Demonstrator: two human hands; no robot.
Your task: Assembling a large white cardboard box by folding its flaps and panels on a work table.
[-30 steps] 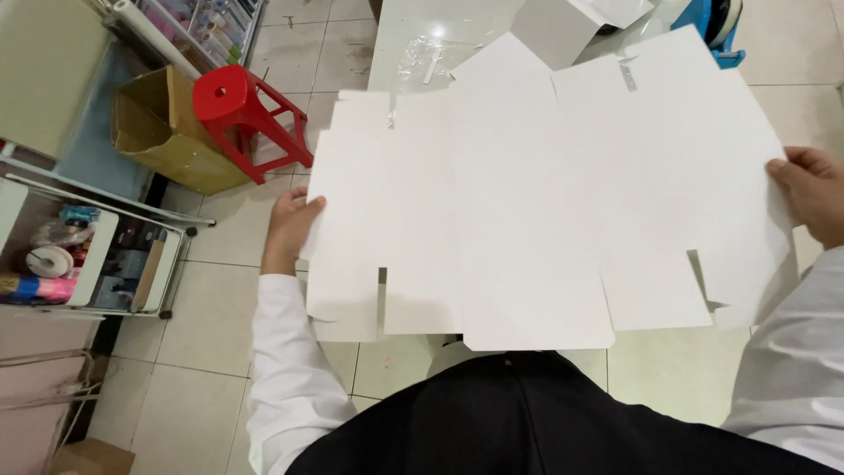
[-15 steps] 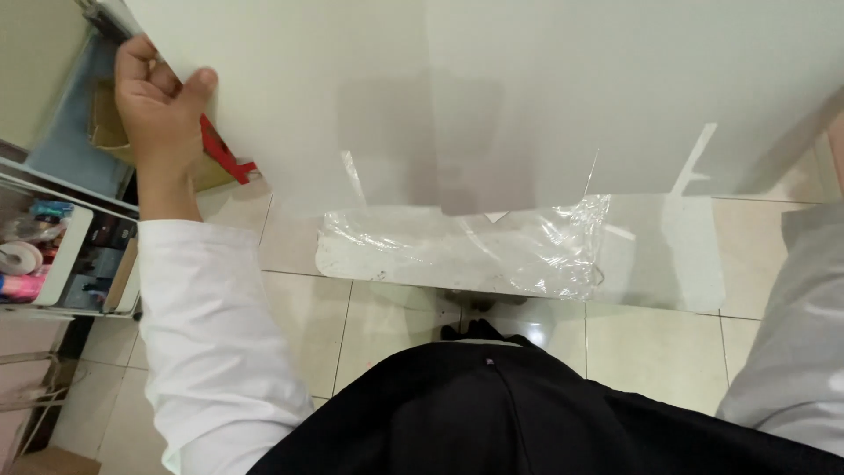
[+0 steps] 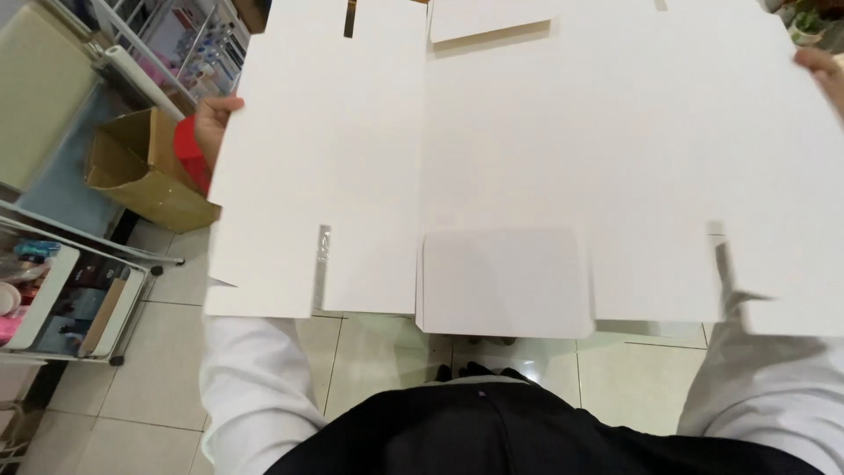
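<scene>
A large flat white cardboard box blank (image 3: 527, 149), with cut flaps along its near edge, is held spread out in front of me over the tiled floor. My left hand (image 3: 214, 123) grips its left edge; only the fingers and part of the palm show past the sheet. At the upper right corner my right hand (image 3: 822, 70) holds the right edge, mostly hidden by the card. Both white sleeves reach up under the sheet.
An open brown cardboard box (image 3: 141, 171) stands on the floor at left, with a red stool (image 3: 189, 154) partly hidden behind the sheet. A metal shelf trolley (image 3: 61, 290) with small items stands at the far left. Pale floor tiles (image 3: 149, 378) lie below.
The white sheet has been turned and lowered back flat in front of me; earlier it was lifted close to the camera. My left hand moved right and down along its edge.
</scene>
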